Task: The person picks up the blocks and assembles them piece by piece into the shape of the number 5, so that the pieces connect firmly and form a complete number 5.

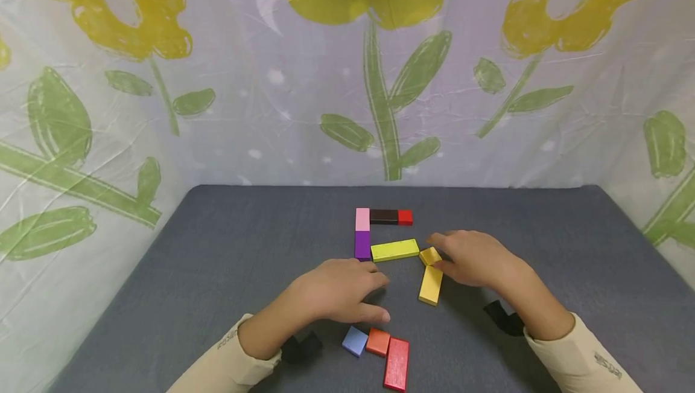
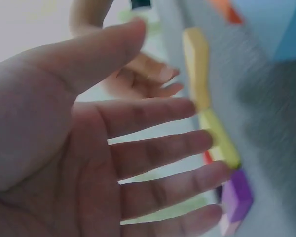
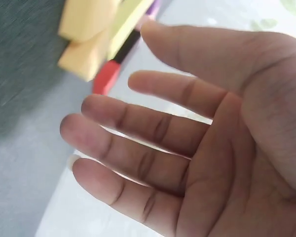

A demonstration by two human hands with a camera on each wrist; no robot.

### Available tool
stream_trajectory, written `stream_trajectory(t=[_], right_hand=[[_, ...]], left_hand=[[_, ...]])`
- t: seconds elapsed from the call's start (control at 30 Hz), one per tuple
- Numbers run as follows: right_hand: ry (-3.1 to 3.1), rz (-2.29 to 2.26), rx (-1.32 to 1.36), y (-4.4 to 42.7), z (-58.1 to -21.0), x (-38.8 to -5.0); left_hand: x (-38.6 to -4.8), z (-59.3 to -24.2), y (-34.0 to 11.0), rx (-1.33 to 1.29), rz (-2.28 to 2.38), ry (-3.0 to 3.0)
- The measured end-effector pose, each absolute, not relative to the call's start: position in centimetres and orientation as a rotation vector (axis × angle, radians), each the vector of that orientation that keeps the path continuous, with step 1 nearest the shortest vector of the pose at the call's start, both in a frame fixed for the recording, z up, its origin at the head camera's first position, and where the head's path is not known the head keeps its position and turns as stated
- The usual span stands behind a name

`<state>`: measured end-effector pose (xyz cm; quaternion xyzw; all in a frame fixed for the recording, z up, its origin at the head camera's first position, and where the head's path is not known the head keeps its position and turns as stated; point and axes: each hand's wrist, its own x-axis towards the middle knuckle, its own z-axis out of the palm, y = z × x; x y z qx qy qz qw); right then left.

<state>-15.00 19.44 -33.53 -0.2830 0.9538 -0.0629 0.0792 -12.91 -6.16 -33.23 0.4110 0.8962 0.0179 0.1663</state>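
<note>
My right hand (image 1: 472,257) hovers beside a small golden-yellow block (image 1: 429,256), its thumb and fingertips spread around the block. In the right wrist view a gap shows between those fingers and the block. A longer light-yellow block (image 1: 431,287) meets the small one from below, and a lime-yellow block (image 1: 395,250) runs left from it to a purple block (image 1: 362,245). My left hand (image 1: 342,290) is held over the cloth just below the purple block. Its fingers (image 2: 153,155) are extended with nothing between them.
Beyond the purple block lie a pink block (image 1: 362,219), a dark brown block (image 1: 383,217) and a small red block (image 1: 405,217). Nearer are a blue block (image 1: 355,341), an orange block (image 1: 377,341) and a long red block (image 1: 396,364). A flower-printed curtain (image 1: 244,127) surrounds the grey table (image 1: 244,218).
</note>
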Motion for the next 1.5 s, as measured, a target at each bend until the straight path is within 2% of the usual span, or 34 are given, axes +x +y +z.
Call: stream_trajectory(t=[0.2, 0.4, 0.77, 1.1, 1.37, 1.5], right_hand=[[2.754, -0.295, -1.026, 18.3, -32.9, -13.4], [2.578, -0.364, -1.215, 16.4, -33.2, -11.3], [2.532, -0.199, -1.19, 13.8, -34.1, -7.7], [2.571, 0.065, -1.154, 12.1, -35.3, -6.2], [2.618, 0.196, -1.421, 11.1, -36.1, -5.7], [2.564, 0.099, -1.423, 11.4, -36.0, -5.9]], left_hand=[[-12.1, -31.9, -7.3, 1.199, 0.047, 2.545], [-10.7, -33.5, -6.6, 1.262, -0.011, 2.341], [-8.4, -35.6, -5.2, 1.235, -0.165, 2.457], [-8.7, -36.0, -5.6, 1.255, -0.036, 2.451], [-10.3, -36.4, -6.0, 1.261, 0.106, 2.366], [-10.6, -36.5, -6.1, 1.228, 0.166, 2.336]])
